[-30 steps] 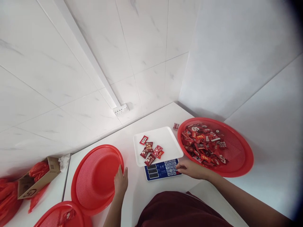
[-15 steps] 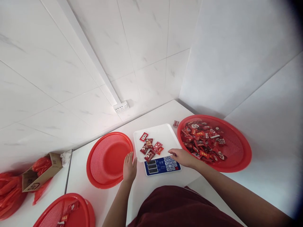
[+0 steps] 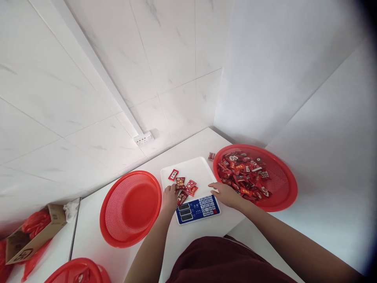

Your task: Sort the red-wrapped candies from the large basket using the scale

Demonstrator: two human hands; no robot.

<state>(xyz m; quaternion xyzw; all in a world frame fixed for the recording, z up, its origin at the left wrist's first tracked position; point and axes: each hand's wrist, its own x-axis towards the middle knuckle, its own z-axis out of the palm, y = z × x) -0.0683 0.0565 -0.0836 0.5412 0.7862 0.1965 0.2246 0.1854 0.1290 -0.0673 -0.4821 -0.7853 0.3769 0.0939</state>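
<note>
Left hand (image 3: 170,195): down on the near left edge of the white tray (image 3: 203,169), fingers curled in among the red packets (image 3: 185,186); whether the grip has closed on one cannot be told from here.
Right hand (image 3: 224,193): flat and relaxed at the tray's near right corner, grip released, nothing in it, fingertips touching the tray edge just above the keypad.
Packets: a small cluster sits on the near left part of the tray, one lying a little apart toward the wall.
Scale (image 3: 198,208): blue-faced, tray on top, keypad and display facing the person.
Full basket (image 3: 255,177): red mesh, heaped with wrapped sweets, touching or nearly touching the tray on the right.
Empty basket (image 3: 131,207): red mesh, just left of the scale on the white worktop (image 3: 188,149).
Stray packet (image 3: 211,155): alone on the worktop between tray and full basket, near the wall.
Far left: an open cardboard box (image 3: 35,234) with red bags, and another red basket rim (image 3: 77,271) at the bottom edge.
Risk, weight: both hands rest on the tray, so any pressing could likely throw the reading off.
Risk, spill: the packets are slick and sit close to the tray's edge; a sweep of the left fingers could push them off onto the keypad.
Risk, tilt: a lift at one corner could tip the tray off its scale.
</note>
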